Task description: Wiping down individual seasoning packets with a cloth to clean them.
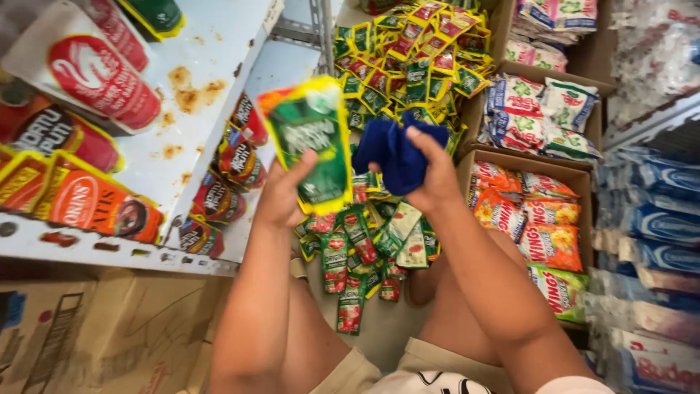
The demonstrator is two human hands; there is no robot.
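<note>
My left hand (281, 193) holds up a green sachet with a yellow edge (310, 142), gripped at its lower left side. My right hand (430, 171) is closed on a bunched dark blue cloth (397, 149), held just to the right of the sachet. Below both hands, a heap of small green, red and yellow sachets (364, 241) lies on the floor between my knees.
A white metal shelf (197, 124) at left carries red and orange pouches (87, 197). More sachets fill a pile at top centre (415, 51). Cardboard boxes at right hold snack packets (539, 219); blue-and-white packs (656, 219) stack at far right. A cardboard box (87, 328) sits at lower left.
</note>
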